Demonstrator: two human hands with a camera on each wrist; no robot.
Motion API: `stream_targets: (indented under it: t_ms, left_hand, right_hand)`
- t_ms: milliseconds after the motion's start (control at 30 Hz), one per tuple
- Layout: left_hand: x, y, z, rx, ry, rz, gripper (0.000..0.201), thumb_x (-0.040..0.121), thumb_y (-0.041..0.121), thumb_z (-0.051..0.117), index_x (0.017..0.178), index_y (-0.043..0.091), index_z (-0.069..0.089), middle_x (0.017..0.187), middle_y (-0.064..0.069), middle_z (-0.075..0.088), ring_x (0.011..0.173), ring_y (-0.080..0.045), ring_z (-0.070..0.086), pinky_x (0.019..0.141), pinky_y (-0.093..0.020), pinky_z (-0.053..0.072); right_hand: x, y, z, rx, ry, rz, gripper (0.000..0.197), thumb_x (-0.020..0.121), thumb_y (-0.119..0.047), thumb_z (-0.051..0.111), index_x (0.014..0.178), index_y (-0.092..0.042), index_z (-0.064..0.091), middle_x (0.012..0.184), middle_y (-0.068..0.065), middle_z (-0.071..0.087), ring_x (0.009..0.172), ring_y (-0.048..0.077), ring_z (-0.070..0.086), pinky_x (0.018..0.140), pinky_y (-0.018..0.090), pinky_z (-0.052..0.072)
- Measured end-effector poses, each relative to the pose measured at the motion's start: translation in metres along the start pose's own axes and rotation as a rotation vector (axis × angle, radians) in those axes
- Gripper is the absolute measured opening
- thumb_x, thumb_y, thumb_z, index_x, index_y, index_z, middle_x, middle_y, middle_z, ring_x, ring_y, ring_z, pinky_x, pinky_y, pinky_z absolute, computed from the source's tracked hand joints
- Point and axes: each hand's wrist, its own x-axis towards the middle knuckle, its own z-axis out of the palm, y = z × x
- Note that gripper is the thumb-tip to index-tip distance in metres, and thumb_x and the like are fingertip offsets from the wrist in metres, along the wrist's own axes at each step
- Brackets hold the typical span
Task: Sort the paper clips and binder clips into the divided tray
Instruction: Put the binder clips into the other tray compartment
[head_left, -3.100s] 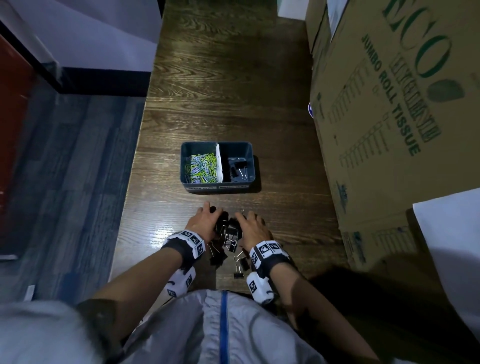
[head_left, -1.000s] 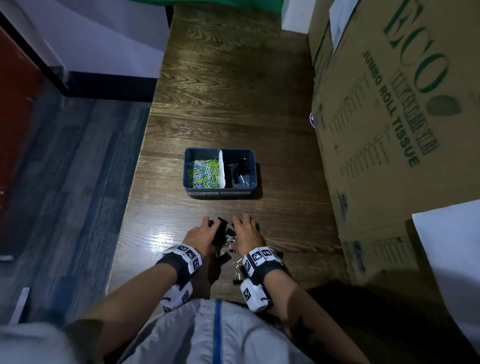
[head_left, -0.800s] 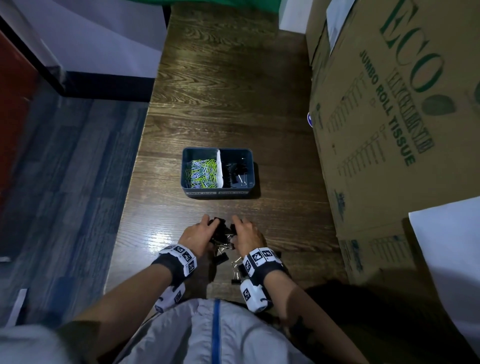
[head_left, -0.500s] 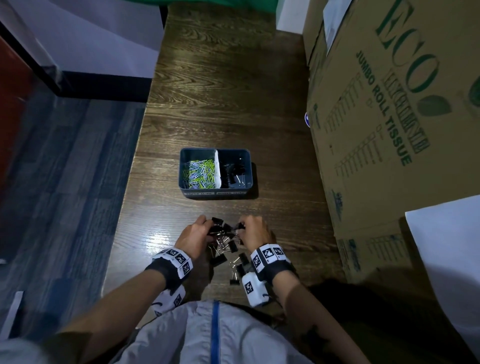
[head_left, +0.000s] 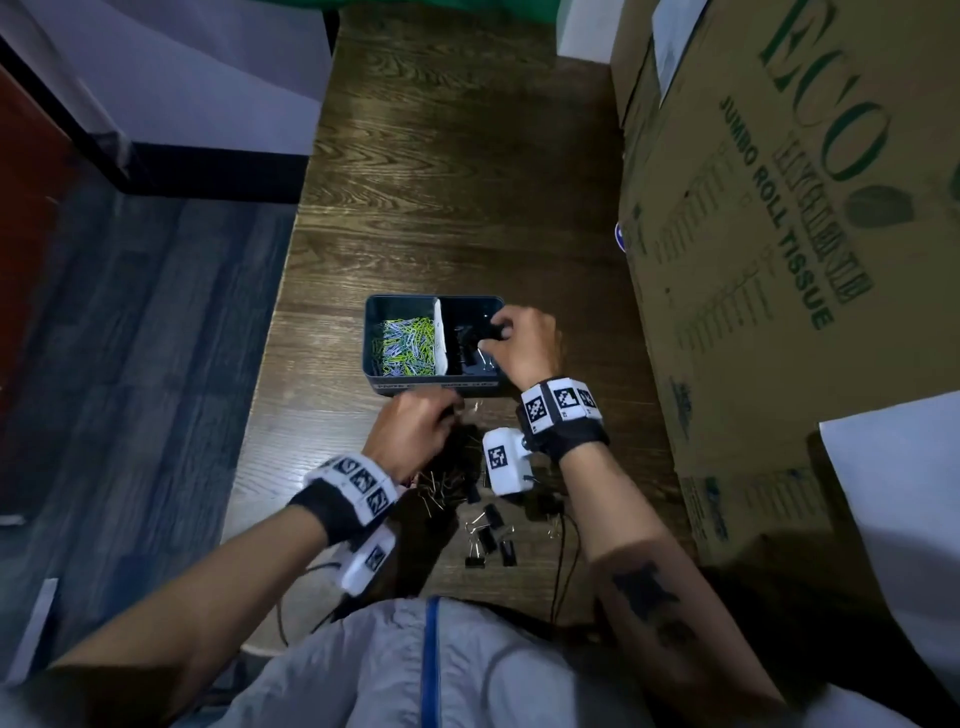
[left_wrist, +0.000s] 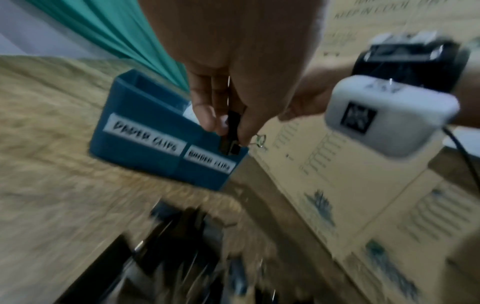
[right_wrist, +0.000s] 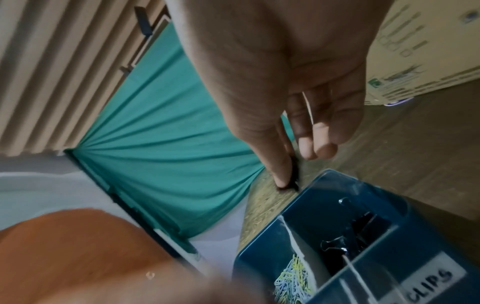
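The right hand (head_left: 522, 338) is hovering over the right compartment of the divided tray (head_left: 375, 332), thumb and fingers pinching a black binder clip (right_wrist: 293, 174) that is not yet let go. The left hand (head_left: 415, 423) is hanging just short of the tray's near wall, fingers curling round another black binder clip (left_wrist: 231, 133), its wire handle sticking out sideways. The tray is sitting near the middle of the wooden bench (head_left: 441, 182); the paper clips (head_left: 408, 345) are already lying in its left compartment, and more loose binder clips (head_left: 488, 535) are waiting near the bench's near edge. The likely trouble: the right hand is holding toward the tray's far rim, so a careless release could be bouncing the clip off the wall onto the bench. The left hand's clip, coming in low, could be catching its handle on the near wall or straying into the paper clip side.
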Motion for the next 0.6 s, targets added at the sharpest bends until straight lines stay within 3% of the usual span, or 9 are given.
stream_targets:
  t_ms: [67, 200, 300, 400, 500, 533, 600]
  left_hand:
    - [0.027, 0.008, -0.01, -0.05, 0.114, -0.002, 0.02, 0.087, 0.008, 0.067, 0.107, 0.012, 0.07, 0.099, -0.005, 0.071, 0.079, -0.014, 0.066, 0.075, -0.026, 0.056]
    - [0.059, 0.015, -0.021, -0.113, 0.158, 0.02, 0.037, 0.087, 0.007, 0.068, 0.124, 0.011, 0.063, 0.112, -0.006, 0.067, 0.08, -0.009, 0.066, 0.079, -0.02, 0.052]
    - [0.052, 0.005, -0.011, -0.104, 0.127, 0.024, 0.031, 0.09, 0.003, 0.061, 0.12, 0.01, 0.064, 0.109, -0.003, 0.065, 0.083, -0.009, 0.064, 0.078, -0.016, 0.05]
    - [0.023, -0.014, 0.011, -0.043, 0.043, -0.001, 0.02, 0.093, 0.006, 0.055, 0.109, 0.012, 0.066, 0.104, 0.0, 0.064, 0.077, -0.01, 0.062, 0.069, -0.018, 0.054]
    - [-0.014, -0.042, 0.036, 0.099, -0.095, -0.086, 0.02, 0.092, 0.015, 0.058, 0.111, 0.017, 0.061, 0.108, 0.001, 0.061, 0.086, -0.015, 0.062, 0.064, -0.022, 0.048]
    - [-0.025, -0.051, 0.042, 0.142, -0.158, -0.136, 0.029, 0.091, 0.021, 0.06, 0.119, 0.019, 0.057, 0.114, -0.001, 0.058, 0.098, -0.019, 0.059, 0.069, -0.026, 0.048]
    - [-0.041, -0.067, 0.053, 0.215, -0.32, -0.255, 0.066, 0.084, 0.042, 0.067, 0.14, 0.024, 0.037, 0.132, -0.002, 0.044, 0.117, -0.024, 0.045, 0.081, -0.037, 0.05]
  right_hand:
    - [-0.002, 0.009, 0.006, 0.011, 0.005, 0.032, 0.032, 0.083, -0.023, 0.079, 0.113, -0.022, 0.071, 0.107, 0.005, 0.072, 0.1, 0.025, 0.067, 0.082, 0.035, 0.055]
    - [-0.023, 0.041, 0.023, 0.0, -0.07, 0.102, 0.022, 0.091, -0.024, 0.07, 0.113, -0.02, 0.067, 0.102, 0.003, 0.07, 0.097, 0.022, 0.066, 0.076, 0.033, 0.051]
    - [-0.042, 0.068, 0.033, 0.038, -0.184, 0.187, 0.034, 0.095, -0.029, 0.066, 0.127, -0.02, 0.06, 0.105, 0.003, 0.068, 0.098, 0.02, 0.063, 0.076, 0.032, 0.046]
    - [-0.062, 0.096, 0.045, 0.06, -0.245, 0.303, 0.05, 0.094, -0.034, 0.065, 0.141, -0.025, 0.047, 0.119, 0.006, 0.063, 0.102, 0.02, 0.058, 0.078, 0.034, 0.045]
    - [-0.081, 0.122, 0.057, -0.059, -0.364, 0.393, 0.07, 0.087, -0.033, 0.073, 0.147, -0.029, 0.038, 0.143, 0.007, 0.049, 0.125, 0.03, 0.053, 0.097, 0.043, 0.048]
    - [-0.087, 0.13, 0.061, -0.117, -0.418, 0.399, 0.079, 0.082, -0.033, 0.078, 0.149, -0.031, 0.035, 0.15, 0.007, 0.04, 0.133, 0.033, 0.046, 0.104, 0.049, 0.045]
    - [-0.099, 0.142, 0.067, -0.195, -0.498, 0.34, 0.097, 0.072, -0.033, 0.086, 0.152, -0.033, 0.03, 0.152, 0.007, 0.027, 0.139, 0.035, 0.036, 0.109, 0.055, 0.041]
